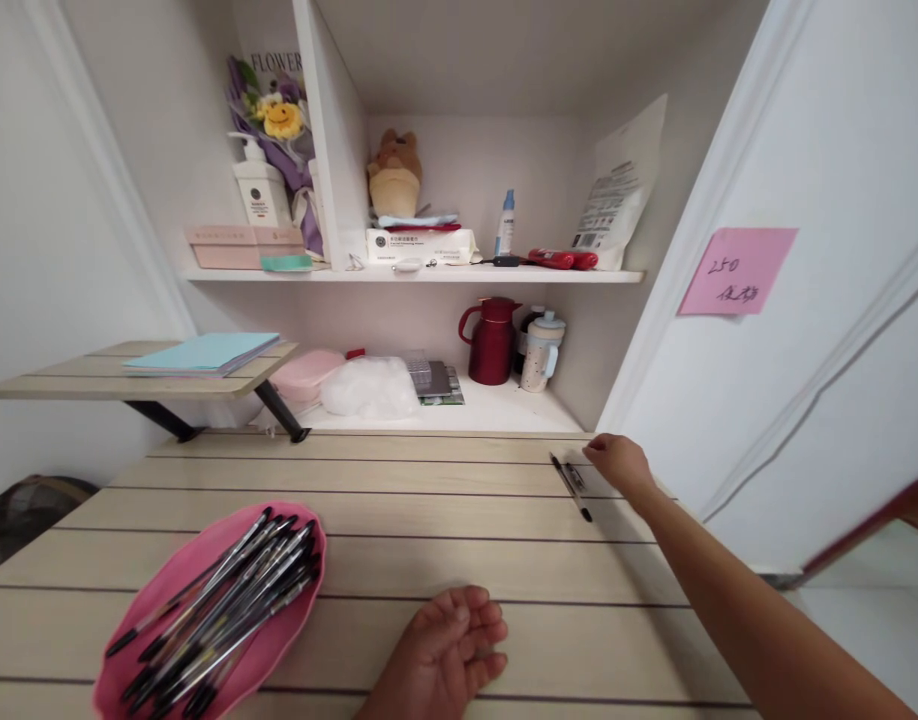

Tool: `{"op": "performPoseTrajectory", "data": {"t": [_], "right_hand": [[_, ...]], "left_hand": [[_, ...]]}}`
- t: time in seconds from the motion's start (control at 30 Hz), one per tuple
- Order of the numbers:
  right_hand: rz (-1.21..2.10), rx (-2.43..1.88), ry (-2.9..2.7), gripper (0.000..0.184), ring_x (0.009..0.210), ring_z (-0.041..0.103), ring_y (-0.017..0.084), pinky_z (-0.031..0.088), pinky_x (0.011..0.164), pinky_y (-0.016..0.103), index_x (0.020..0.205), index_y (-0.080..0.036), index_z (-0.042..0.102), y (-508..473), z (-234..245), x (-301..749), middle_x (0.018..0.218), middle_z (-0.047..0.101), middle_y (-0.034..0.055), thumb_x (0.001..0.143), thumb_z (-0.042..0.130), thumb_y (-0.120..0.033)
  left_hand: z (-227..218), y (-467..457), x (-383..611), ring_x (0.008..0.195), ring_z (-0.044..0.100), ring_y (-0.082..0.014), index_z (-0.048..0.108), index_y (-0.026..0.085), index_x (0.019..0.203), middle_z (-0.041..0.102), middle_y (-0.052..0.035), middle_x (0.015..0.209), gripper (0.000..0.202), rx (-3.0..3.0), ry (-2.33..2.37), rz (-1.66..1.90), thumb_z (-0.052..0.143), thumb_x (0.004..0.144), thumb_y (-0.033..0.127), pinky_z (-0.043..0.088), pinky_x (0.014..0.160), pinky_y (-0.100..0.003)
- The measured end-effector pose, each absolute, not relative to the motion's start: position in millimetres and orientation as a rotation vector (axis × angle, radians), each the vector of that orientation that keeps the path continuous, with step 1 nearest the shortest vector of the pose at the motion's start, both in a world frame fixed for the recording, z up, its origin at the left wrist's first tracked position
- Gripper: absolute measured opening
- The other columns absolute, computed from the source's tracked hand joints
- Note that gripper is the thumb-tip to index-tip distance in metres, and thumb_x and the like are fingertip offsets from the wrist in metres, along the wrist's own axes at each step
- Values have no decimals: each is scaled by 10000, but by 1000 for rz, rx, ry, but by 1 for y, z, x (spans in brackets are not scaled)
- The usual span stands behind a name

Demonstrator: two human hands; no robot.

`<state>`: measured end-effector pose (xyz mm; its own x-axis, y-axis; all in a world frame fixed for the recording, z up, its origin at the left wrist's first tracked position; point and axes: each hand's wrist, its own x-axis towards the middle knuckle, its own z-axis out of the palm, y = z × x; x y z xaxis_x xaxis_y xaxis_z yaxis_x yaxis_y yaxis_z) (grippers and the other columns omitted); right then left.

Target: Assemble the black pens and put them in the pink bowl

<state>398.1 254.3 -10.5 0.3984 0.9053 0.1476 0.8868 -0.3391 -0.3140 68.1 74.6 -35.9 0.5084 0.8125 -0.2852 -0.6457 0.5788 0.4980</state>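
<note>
My right hand reaches to the far right of the desk, its fingers bent together; whatever they may hold is too small or hidden to make out. Just left of its fingertips lies a slim pen with dark ends. A short dark piece, perhaps a pen cap, rests against that pen. Palm up near the front edge, my left hand has loosely curled fingers and nothing in it. To its left, a pink oval tray bears a heap of pens with black ends.
A small raised shelf with blue paper stands at the left of the slatted desk. Behind are a white bag, a red jug and a pale cup. A pink note is on the right wall.
</note>
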Motion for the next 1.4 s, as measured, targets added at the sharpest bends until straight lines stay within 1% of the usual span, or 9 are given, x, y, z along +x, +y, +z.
{"op": "performPoseTrajectory", "data": {"t": [0.13, 0.27, 0.43, 0.6, 0.7, 0.83, 1.07, 1.3, 1.4], "right_hand": [[113, -2316, -1632, 183, 698, 628, 184, 404, 566, 232, 754, -202, 668, 237, -16, 391, 742, 690, 50, 694, 524, -299], [92, -2350, -1663, 155, 755, 631, 212, 403, 572, 257, 767, -201, 650, 232, -23, 375, 828, 686, 77, 693, 527, -260], [35, -2403, -1646, 185, 837, 624, 253, 420, 621, 297, 834, -166, 631, 238, -27, 372, 904, 667, 140, 718, 489, -191], [-6, -2421, -1617, 213, 861, 618, 282, 423, 624, 318, 865, -145, 625, 241, -27, 383, 930, 661, 167, 724, 473, -192], [-1, -2408, -1607, 202, 830, 624, 268, 422, 608, 302, 835, -159, 641, 240, -25, 389, 890, 674, 148, 714, 496, -228], [30, -2355, -1618, 182, 791, 631, 218, 420, 610, 251, 790, -193, 665, 229, -21, 399, 825, 697, 84, 704, 523, -268], [85, -2358, -1664, 223, 774, 645, 188, 426, 621, 218, 821, -214, 689, 205, -31, 404, 766, 711, 36, 701, 501, -199], [21, -2454, -1722, 175, 849, 632, 256, 428, 644, 286, 773, -168, 674, 209, -32, 397, 885, 683, 136, 742, 510, -218], [-2, -2472, -1771, 171, 872, 624, 269, 430, 654, 305, 794, -146, 657, 213, -30, 395, 909, 670, 150, 760, 505, -215]], "left_hand": [[-35, 73, 69, 845, 598, -191, 664, 163, 819, 661, -73, 870, 133, 367, 543, 909, 663, 690, 197, 408, 769, -319], [-35, 72, 68, 856, 596, -195, 662, 160, 828, 660, -78, 876, 140, 378, 543, 906, 658, 695, 204, 406, 774, -317], [-35, 73, 68, 847, 597, -192, 662, 161, 817, 661, -72, 863, 138, 377, 533, 889, 669, 686, 202, 406, 770, -313], [-34, 72, 68, 845, 596, -190, 660, 162, 819, 659, -72, 864, 124, 371, 529, 891, 652, 700, 196, 405, 770, -315], [-34, 72, 69, 840, 596, -189, 656, 160, 814, 657, -71, 855, 124, 367, 533, 897, 655, 695, 194, 404, 770, -315], [-36, 71, 69, 856, 594, -195, 651, 160, 828, 656, -77, 874, 136, 377, 538, 909, 652, 700, 205, 400, 783, -325], [-35, 69, 68, 864, 593, -196, 649, 161, 845, 652, -82, 890, 138, 400, 561, 923, 636, 721, 220, 391, 800, -336], [-33, 71, 69, 857, 589, -193, 644, 156, 832, 648, -77, 879, 139, 403, 551, 906, 643, 711, 224, 389, 798, -331], [-34, 71, 69, 850, 589, -190, 643, 159, 828, 646, -73, 878, 131, 408, 549, 909, 640, 712, 220, 389, 796, -333]]}}
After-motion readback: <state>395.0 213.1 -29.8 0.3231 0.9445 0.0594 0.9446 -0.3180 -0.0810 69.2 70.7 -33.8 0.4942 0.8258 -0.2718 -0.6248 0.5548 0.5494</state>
